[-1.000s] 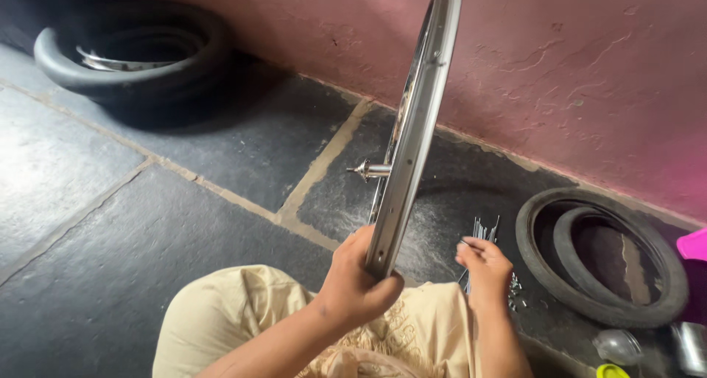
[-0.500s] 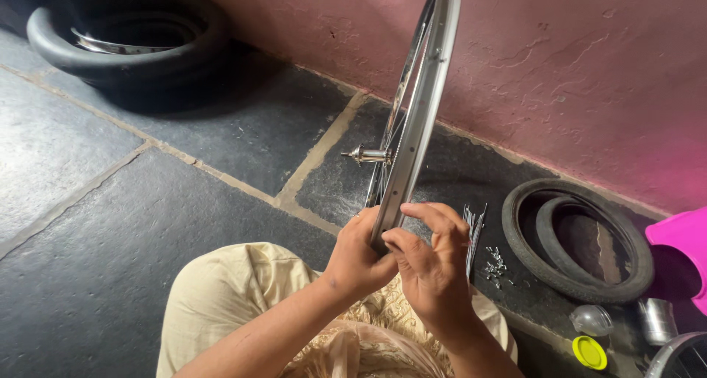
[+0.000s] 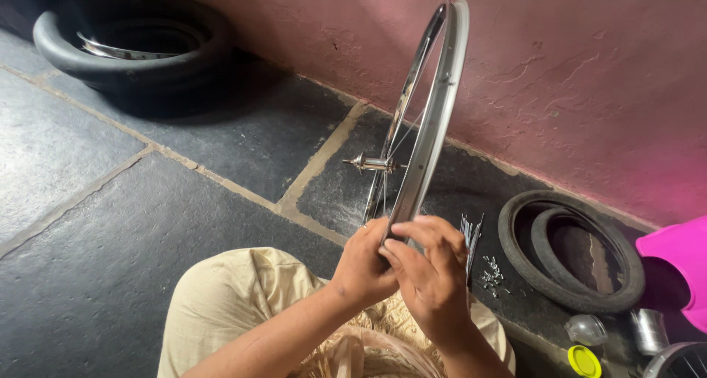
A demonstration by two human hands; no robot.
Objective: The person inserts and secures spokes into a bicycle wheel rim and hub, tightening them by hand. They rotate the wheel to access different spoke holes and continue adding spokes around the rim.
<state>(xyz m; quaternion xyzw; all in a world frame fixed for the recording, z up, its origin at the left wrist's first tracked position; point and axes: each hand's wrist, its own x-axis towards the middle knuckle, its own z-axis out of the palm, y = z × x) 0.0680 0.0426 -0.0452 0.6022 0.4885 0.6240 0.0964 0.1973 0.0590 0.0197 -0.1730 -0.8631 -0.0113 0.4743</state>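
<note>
From the head view, a silver bicycle wheel rim [image 3: 434, 120] stands upright in the middle of the frame, its hub [image 3: 370, 163] jutting left. Both hands meet at the rim's lower edge — the left hand [image 3: 363, 269] curled around it, the right hand [image 3: 431, 275] pinching it with bent fingers. Just right of them, loose spokes [image 3: 471, 238] and small nipples [image 3: 492, 273] lie on the dark stone floor [image 3: 110, 238]. A black tyre [image 3: 571, 256] lies at lower right, a larger one [image 3: 125, 43] at upper left.

Dark stone slab floor [image 3: 110, 223] with pale mortar joints meets a rough pink plastered wall [image 3: 589, 76]; black tyres [image 3: 132, 50] lie in the shadowed corner, more tyres [image 3: 567, 256] by the wall.
</note>
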